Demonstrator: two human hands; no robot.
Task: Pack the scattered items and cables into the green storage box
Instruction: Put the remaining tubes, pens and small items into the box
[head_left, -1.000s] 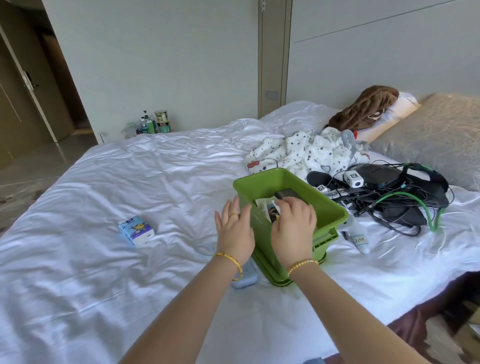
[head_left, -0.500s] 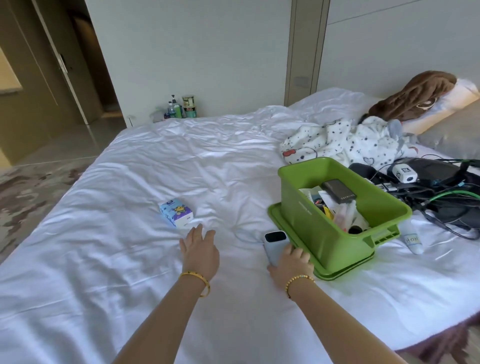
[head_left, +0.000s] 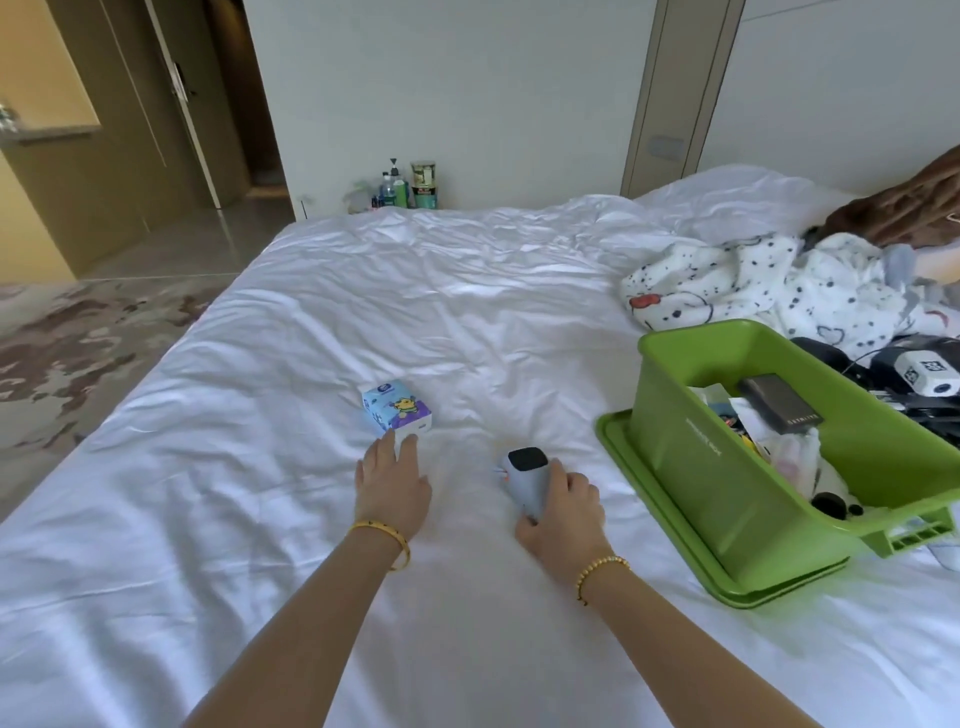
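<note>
The right hand (head_left: 563, 512) curls round a small pale-blue device (head_left: 525, 480) with a dark rounded end — thumb on its near side, fingers over the right side — and the device points away from the person, low over the white bedsheet (head_left: 260, 519); whether it touches the sheet cannot be told. The left hand (head_left: 393, 486) lies flat, fingers straight and close together, holding nothing, its fingertips (head_left: 397, 447) at the near edge of a small blue tissue pack (head_left: 397, 410) printed with a yellow cartoon figure. The pack sits on the sheet just beyond that hand, left of the device. Each wrist wears a gold bracelet.

To the right stands the green storage box (head_left: 727, 493), seated on its green lid (head_left: 618, 447) — the box tilts a little toward the near right. Inside it lie a dark flat rectangular item (head_left: 782, 402), papers and small packets heaped together. Beyond the box, at the right edge, sits a tangle of black cables (head_left: 878, 364) with a white cube-shaped gadget (head_left: 927, 374) on top. Farther off lie a white spotted blanket (head_left: 753, 280) and a brown cloth (head_left: 898, 213). Bottles and a tin (head_left: 423, 184) stand on the floor by the far wall.
</note>
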